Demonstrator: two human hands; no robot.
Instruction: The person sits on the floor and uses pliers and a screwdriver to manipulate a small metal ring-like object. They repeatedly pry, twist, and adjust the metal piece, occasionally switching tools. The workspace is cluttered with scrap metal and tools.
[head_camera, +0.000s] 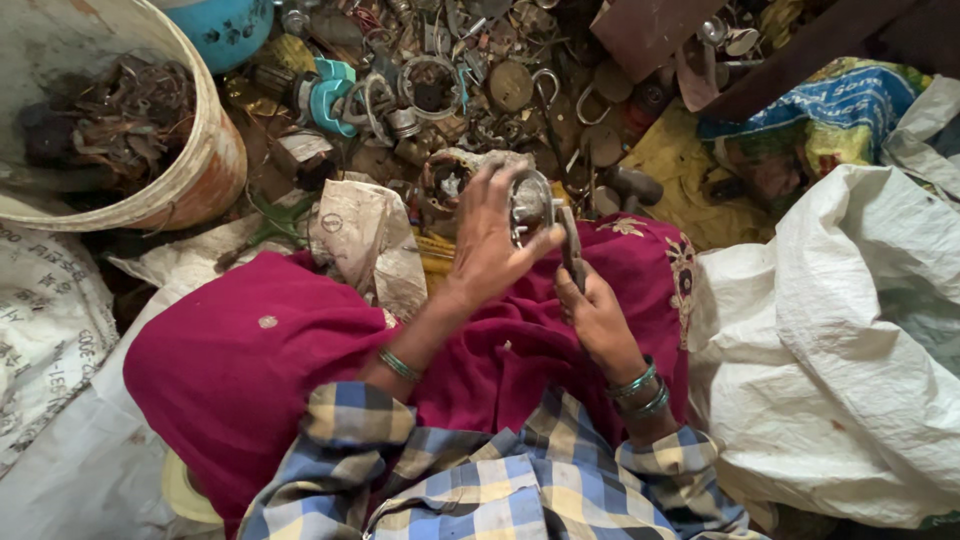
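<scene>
On the lap, above magenta cloth: both hands meet over one small metal piece.

Left hand: raised, fingers curled around a round metal part, thumb pressed to its lower edge; grip closed on it.

Right hand: lower and to the right, fingers wrapped shut around a slim dark tool that stands nearly upright, its tip touching the round metal part.

Round metal part: grey, disc-like, with a bright rim; held in the air just above the knees, in front of the scrap heap.

Wrists: green bangles on both, one on the left, several on the right.

Sleeves: blue, yellow and white checked fabric, at the bottom of the view.

Magenta cloth: draped over both knees, with embroidered trim at the right edge.

Scrap heap: spread on the floor ahead; rings, discs, hooks and rusty bits mixed together, a turquoise plastic piece among them.

Bucket: worn, pale, at upper left; holds dark tangled metal scraps.

Blue container: beside the bucket, at the top edge, only partly in view.

White woven sack: large, crumpled, at the right, touching the magenta cloth.

Printed sack: flat at the left, under the bucket's side.

Small crumpled bag: pale, between the left knee and the heap.

Yellow cloth: under the heap's right side.
</scene>
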